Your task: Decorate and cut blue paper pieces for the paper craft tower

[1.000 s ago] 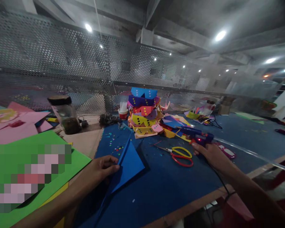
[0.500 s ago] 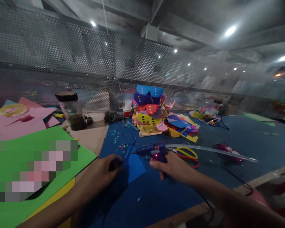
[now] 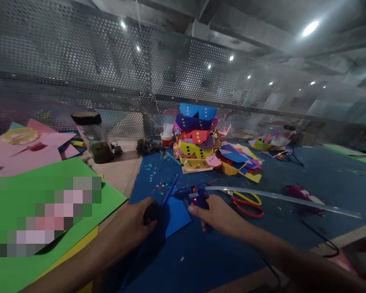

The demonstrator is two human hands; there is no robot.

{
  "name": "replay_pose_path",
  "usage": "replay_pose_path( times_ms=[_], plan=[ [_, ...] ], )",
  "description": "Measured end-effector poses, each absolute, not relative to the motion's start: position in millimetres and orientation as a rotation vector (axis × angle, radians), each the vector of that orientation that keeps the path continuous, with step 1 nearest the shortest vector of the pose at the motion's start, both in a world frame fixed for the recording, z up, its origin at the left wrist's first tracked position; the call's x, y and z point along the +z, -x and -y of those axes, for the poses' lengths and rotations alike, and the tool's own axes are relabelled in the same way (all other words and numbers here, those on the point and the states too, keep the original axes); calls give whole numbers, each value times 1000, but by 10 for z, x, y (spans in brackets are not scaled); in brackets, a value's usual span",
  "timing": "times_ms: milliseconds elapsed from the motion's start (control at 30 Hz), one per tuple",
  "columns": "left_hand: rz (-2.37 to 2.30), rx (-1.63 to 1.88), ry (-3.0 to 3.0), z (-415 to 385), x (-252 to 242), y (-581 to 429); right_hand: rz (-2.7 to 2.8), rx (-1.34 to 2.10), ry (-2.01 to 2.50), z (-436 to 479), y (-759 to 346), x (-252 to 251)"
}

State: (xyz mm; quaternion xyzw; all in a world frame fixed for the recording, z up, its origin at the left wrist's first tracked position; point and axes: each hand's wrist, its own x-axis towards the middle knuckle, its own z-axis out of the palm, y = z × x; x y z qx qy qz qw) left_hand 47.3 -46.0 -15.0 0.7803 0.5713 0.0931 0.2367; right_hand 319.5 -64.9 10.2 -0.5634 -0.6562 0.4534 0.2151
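My right hand [image 3: 218,213] is wrapped round the handle of a blue glue gun [image 3: 195,195], whose small red light is lit. A long clear glue stick [image 3: 283,196] juts from its back end. The nozzle points left, close beside a narrow raised blue paper strip [image 3: 171,189]. My left hand [image 3: 142,221] pinches the lower part of this strip, its fingertips partly in shadow. Under the strip a sheet of blue paper [image 3: 178,217] lies flat on the table. Scissors [image 3: 247,203] with yellow and red handles rest just behind my right hand.
Stacked colourful paper masks [image 3: 198,138] stand at the back, beside loose paper scraps [image 3: 240,158]. A dark-lidded jar [image 3: 94,138] and green sheets [image 3: 79,179] are on the left. A purple glue gun [image 3: 305,197] with a cord lies right. Perforated metal panels rise behind.
The view has shifted slightly, so the scene sits further right. Against the table, the blue glue gun has moved a little left, its nozzle nearer the strip. Both hands keep their hold.
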Motion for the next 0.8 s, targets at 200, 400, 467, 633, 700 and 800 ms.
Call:
replay_pose_path(
  times_ms=[200, 400, 467, 633, 700, 800],
  plan=[
    [-1557, 250, -2124, 436, -183, -437, 1869, 1198, 1625, 556, -3145, 69],
    [-1547, 292, -2077, 411, -222, -418, 1877, 1192, 1637, 512, -3133, 38],
    [-1537, 303, -2064, 399, -224, -409, 1892, 1201, 1618, 499, -3130, 17],
    [-1464, 323, -2009, 384, -171, -394, 1898, 1215, 1588, 481, -3115, -12],
    [-1453, 319, -1980, 387, -148, -396, 1916, 1204, 1597, 486, -3104, 0],
    [-1446, 316, -1943, 389, -139, -398, 1919, 1192, 1654, 505, -3082, 32]
  ],
)
